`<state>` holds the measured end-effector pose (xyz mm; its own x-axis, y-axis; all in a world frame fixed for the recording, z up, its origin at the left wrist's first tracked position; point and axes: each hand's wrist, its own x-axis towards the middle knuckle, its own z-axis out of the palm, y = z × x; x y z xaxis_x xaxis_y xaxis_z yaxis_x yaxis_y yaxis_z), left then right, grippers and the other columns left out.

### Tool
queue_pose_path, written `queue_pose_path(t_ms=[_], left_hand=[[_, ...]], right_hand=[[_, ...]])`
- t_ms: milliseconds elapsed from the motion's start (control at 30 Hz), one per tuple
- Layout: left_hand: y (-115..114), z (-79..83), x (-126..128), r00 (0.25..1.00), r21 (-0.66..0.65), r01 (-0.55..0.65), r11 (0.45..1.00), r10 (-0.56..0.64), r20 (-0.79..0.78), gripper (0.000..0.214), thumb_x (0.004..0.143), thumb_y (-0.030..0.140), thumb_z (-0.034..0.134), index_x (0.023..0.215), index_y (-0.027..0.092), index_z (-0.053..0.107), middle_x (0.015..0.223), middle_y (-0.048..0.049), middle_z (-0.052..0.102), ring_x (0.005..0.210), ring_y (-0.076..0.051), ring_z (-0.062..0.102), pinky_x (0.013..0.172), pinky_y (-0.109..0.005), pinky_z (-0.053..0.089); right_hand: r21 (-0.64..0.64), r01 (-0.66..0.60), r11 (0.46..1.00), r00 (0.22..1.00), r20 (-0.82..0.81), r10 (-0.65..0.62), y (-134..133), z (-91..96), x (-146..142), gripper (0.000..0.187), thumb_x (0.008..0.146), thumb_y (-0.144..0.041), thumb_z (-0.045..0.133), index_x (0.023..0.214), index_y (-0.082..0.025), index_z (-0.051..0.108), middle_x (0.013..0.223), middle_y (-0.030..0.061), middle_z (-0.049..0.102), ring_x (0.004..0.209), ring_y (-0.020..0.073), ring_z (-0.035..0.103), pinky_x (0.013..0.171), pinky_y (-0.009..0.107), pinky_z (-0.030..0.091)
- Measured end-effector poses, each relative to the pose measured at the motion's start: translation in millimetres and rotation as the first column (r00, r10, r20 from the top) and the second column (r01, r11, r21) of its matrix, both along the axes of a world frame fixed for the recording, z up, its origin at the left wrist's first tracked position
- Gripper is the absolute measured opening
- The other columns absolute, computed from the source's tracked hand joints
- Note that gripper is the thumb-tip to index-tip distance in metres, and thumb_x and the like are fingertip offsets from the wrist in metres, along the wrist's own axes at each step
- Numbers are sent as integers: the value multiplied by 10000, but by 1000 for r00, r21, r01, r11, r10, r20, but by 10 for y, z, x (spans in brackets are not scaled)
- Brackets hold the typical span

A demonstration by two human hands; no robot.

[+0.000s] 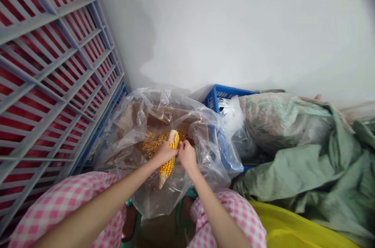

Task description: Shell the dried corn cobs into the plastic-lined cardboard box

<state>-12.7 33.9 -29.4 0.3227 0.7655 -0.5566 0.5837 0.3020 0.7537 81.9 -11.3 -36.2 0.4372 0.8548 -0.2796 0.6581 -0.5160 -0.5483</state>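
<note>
Corn cob (165, 172) gripped at mid-length in a closed left hand (165, 153), the lower end angled down toward the lap, yellow kernels thick along the part below the grip. Right hand (187, 156) curled shut against the upper part of the cob, fingers (182, 145) pressed to the rows. Cob held just above a scatter of loose kernels (152, 145) in a cardboard box (164, 120) lined with a clear plastic bag (150, 201), a few strays on the plastic. Pink gingham trousers (231, 213) on either side below. Blue plastic crate (224, 95) and bulging green woven sack (285, 173) to the right, grey slatted rack (49, 84) to the left, yellow tub (293, 228) at lower right.
</note>
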Motion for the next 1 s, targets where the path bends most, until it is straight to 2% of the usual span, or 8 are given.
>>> queue_pose_path(t_ms=[133,267,333,433,533,700,867,1000], left_hand=[[-44,90,10,995,-96,39,995,-30,90,156,581,209,562,722,148,535,592,-12,556,599,-158,540,508,-236,378],[-67,138,6,955,-222,257,941,-211,210,94,590,188,520,675,149,523,521,25,470,497,-115,472,451,-215,335],[-38,136,-5,932,-188,331,925,-289,218,110,576,178,521,682,150,520,525,34,452,486,-103,452,446,-208,320],[6,112,-26,925,-105,355,929,-333,184,123,572,181,524,691,151,520,542,36,453,487,-94,437,447,-204,304],[5,74,-33,958,-58,283,957,-279,70,120,578,209,541,680,149,523,541,30,466,499,-102,449,454,-209,304],[-9,54,-7,983,82,23,996,-7,-184,273,563,298,616,756,121,540,616,-31,569,626,-177,545,522,-242,356],[-15,43,46,988,67,-152,986,153,-11,305,616,344,611,805,109,562,748,-111,646,785,-236,595,638,-271,407],[-4,-26,75,962,16,-259,966,257,88,375,670,432,564,848,102,571,848,-154,653,861,-258,596,698,-294,416]], right_hand=[[19,-146,989,987,-62,147,77,143,373,292,859,-301,321,706,-161,526,684,78,602,604,139,524,549,232,297],[-26,-291,956,938,-203,280,77,274,775,328,829,-333,387,568,-159,485,489,-12,495,444,80,443,490,195,299],[-32,-308,951,925,-245,291,56,291,859,324,831,-328,374,572,-160,474,444,-41,444,398,68,415,467,186,294],[2,-283,959,927,-254,274,37,258,834,316,832,-332,359,583,-165,462,436,-55,413,395,67,410,472,182,298],[42,-229,973,944,-235,232,40,167,694,315,824,-334,364,571,-169,456,446,-49,416,418,77,415,479,187,288],[122,-27,992,985,-167,47,28,-9,329,318,837,-340,316,596,-181,449,552,-9,494,535,111,451,523,203,287],[154,193,969,973,-153,-170,6,-66,4,314,853,-318,244,657,-190,454,609,24,551,556,140,481,524,219,300],[189,267,945,953,-197,-230,55,-78,-67,260,849,-313,277,713,-192,463,675,33,592,618,145,526,548,210,325]])
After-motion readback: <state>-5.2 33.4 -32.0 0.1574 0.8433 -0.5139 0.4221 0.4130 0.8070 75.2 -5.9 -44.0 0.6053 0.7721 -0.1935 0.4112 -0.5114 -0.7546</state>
